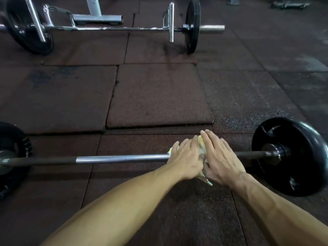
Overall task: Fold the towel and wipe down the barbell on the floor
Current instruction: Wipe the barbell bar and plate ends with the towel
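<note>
Two hands press a towel onto a barbell on the rubber floor.

The barbell (122, 158), a chrome and dark shaft with two black round plates, lies across the speckled floor tiles (159, 96). Left hand (186, 157) and right hand (220, 160) lie flat side by side, fingers straight, pressing the crumpled pale towel (201, 148) onto the shaft right of its middle.

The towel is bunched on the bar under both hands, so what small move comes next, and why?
Probably slide the towel leftward along the barbell. Both hands, left and right, press it flat near the right plate, and a long bare stretch of bar lies to the left.
</note>
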`<act>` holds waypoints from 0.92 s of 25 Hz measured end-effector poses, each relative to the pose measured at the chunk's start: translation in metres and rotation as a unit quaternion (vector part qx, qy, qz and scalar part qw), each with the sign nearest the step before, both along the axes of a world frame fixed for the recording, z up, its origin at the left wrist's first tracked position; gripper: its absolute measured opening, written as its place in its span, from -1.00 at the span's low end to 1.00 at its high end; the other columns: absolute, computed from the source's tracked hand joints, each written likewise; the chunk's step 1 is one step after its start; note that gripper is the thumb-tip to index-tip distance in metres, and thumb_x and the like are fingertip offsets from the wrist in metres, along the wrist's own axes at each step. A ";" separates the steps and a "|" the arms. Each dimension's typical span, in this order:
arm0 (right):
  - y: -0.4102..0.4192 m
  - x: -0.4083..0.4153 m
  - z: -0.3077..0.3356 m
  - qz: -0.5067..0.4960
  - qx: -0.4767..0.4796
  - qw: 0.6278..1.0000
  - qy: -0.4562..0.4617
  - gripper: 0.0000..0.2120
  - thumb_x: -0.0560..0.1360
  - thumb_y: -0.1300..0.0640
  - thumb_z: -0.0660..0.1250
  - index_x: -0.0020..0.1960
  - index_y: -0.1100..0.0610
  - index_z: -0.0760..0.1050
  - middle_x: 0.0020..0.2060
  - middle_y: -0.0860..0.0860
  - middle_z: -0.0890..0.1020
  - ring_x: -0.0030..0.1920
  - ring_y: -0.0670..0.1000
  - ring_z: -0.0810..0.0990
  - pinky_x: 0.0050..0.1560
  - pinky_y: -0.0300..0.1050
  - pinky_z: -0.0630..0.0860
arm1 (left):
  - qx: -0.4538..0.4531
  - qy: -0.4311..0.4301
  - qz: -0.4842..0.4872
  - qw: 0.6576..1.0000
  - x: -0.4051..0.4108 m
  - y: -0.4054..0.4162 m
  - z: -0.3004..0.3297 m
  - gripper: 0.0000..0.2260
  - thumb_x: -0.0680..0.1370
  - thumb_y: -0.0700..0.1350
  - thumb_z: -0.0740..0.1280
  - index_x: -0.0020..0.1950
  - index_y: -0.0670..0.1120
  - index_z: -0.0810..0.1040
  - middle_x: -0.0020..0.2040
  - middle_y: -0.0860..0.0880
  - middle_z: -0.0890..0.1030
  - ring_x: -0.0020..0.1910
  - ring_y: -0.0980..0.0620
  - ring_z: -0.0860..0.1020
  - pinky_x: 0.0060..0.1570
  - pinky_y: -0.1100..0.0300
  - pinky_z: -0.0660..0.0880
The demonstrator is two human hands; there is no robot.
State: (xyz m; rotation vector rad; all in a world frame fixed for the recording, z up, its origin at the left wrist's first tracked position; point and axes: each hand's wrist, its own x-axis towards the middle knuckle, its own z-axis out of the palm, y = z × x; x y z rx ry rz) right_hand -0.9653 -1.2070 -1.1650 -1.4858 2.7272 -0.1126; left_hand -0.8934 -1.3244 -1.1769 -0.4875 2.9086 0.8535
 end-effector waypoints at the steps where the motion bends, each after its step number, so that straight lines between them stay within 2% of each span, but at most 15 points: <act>1: 0.003 0.004 0.003 0.027 -0.031 0.999 0.028 -0.26 0.40 -0.03 0.12 0.52 0.24 0.11 0.48 0.19 0.27 0.48 0.17 0.26 0.46 0.16 0.24 | 0.061 0.030 0.015 0.998 0.001 -0.007 0.001 -0.43 0.56 -0.06 0.12 0.53 -0.16 0.06 0.51 -0.11 0.22 0.49 -0.02 0.13 0.47 0.11 -0.04; 3: -0.007 0.021 0.001 0.085 -0.062 0.993 0.056 -0.30 0.45 -0.09 0.17 0.49 0.25 0.18 0.44 0.23 0.34 0.45 0.21 0.30 0.44 0.19 0.26 | 0.142 0.096 0.055 0.984 0.016 -0.027 0.007 -0.46 0.55 -0.16 0.12 0.53 -0.18 0.11 0.51 -0.13 0.20 0.49 0.00 0.15 0.40 0.36 -0.03; 5: -0.027 0.048 -0.015 0.096 -0.024 0.994 0.043 -0.31 0.53 -0.16 0.11 0.52 0.23 0.15 0.46 0.22 0.34 0.44 0.22 0.33 0.43 0.19 0.29 | 0.096 0.120 0.049 0.987 0.045 -0.049 0.007 -0.47 0.55 -0.20 0.12 0.53 -0.16 0.12 0.50 -0.09 0.22 0.45 0.04 0.21 0.35 0.43 0.01; 8: -0.036 0.057 -0.036 0.102 0.044 0.991 0.073 -0.43 0.58 -0.13 0.05 0.51 0.11 0.17 0.39 0.18 0.42 0.27 0.22 0.46 0.28 0.18 0.41 | -0.134 0.071 -0.042 0.988 0.093 -0.073 -0.005 -0.51 0.57 -0.07 0.17 0.50 -0.12 0.21 0.39 -0.04 0.37 0.32 -0.01 0.39 0.33 0.18 0.27; 11: -0.004 0.014 -0.034 0.091 0.058 0.987 0.114 -0.54 0.61 -0.05 0.01 0.49 0.03 0.17 0.24 0.07 0.51 0.07 0.17 0.50 0.12 0.11 0.43 | -0.218 0.040 -0.083 0.972 0.106 -0.080 -0.014 -0.58 0.57 -0.02 0.26 0.38 -0.14 0.37 0.17 -0.06 0.55 0.08 -0.06 0.56 0.06 0.03 0.52; 13: 0.018 0.001 -0.033 0.035 0.053 0.987 0.145 -0.54 0.62 -0.03 0.00 0.49 0.05 0.18 0.26 0.07 0.51 0.11 0.21 0.51 0.17 0.16 0.39 | -0.240 0.071 -0.094 0.964 0.096 -0.076 -0.015 -0.60 0.57 -0.05 0.29 0.35 -0.20 0.41 0.10 -0.11 0.59 0.02 -0.10 0.59 -0.01 0.00 0.56; 15: 0.010 0.018 -0.038 -0.036 0.055 0.990 0.124 -0.50 0.57 0.00 0.03 0.48 0.10 0.27 0.31 0.10 0.51 0.22 0.28 0.50 0.22 0.25 0.38 | -0.244 0.076 -0.124 0.959 0.078 -0.060 -0.014 -0.58 0.59 -0.07 0.26 0.40 -0.22 0.34 0.16 -0.13 0.56 0.10 -0.11 0.56 0.09 -0.01 0.52; 17: -0.016 0.039 -0.043 -0.035 0.067 0.995 0.067 -0.46 0.51 0.06 0.10 0.48 0.16 0.29 0.31 0.11 0.51 0.26 0.29 0.49 0.24 0.27 0.41 | -0.248 0.060 -0.130 0.958 0.059 -0.041 -0.012 -0.57 0.59 -0.16 0.19 0.45 -0.19 0.25 0.24 -0.11 0.50 0.18 -0.10 0.51 0.19 0.02 0.44; 18: -0.021 0.041 -0.043 -0.013 0.059 0.996 0.070 -0.45 0.49 0.09 0.11 0.48 0.17 0.27 0.32 0.11 0.51 0.26 0.27 0.50 0.26 0.26 0.42 | -0.254 0.056 -0.120 0.958 0.051 -0.035 -0.009 -0.59 0.59 -0.18 0.17 0.43 -0.16 0.25 0.24 -0.10 0.49 0.18 -0.09 0.50 0.18 0.03 0.41; 20: -0.004 0.018 -0.034 0.010 0.073 0.994 0.083 -0.47 0.51 0.07 0.11 0.47 0.13 0.25 0.32 0.08 0.52 0.27 0.23 0.51 0.25 0.23 0.43 | -0.265 0.047 -0.090 0.959 0.039 -0.027 -0.004 -0.65 0.58 -0.14 0.19 0.37 -0.11 0.30 0.19 -0.07 0.50 0.13 -0.08 0.50 0.09 0.04 0.41; 23: 0.049 -0.021 -0.024 -0.074 0.110 0.988 0.080 -0.54 0.58 0.00 0.07 0.47 0.01 0.20 0.38 0.05 0.42 0.39 0.25 0.36 0.32 0.29 0.29 | -0.237 0.034 -0.095 0.966 0.027 -0.014 0.001 -0.66 0.57 0.03 0.26 0.28 -0.07 0.32 0.13 -0.05 0.48 0.08 -0.08 0.48 0.03 0.02 0.43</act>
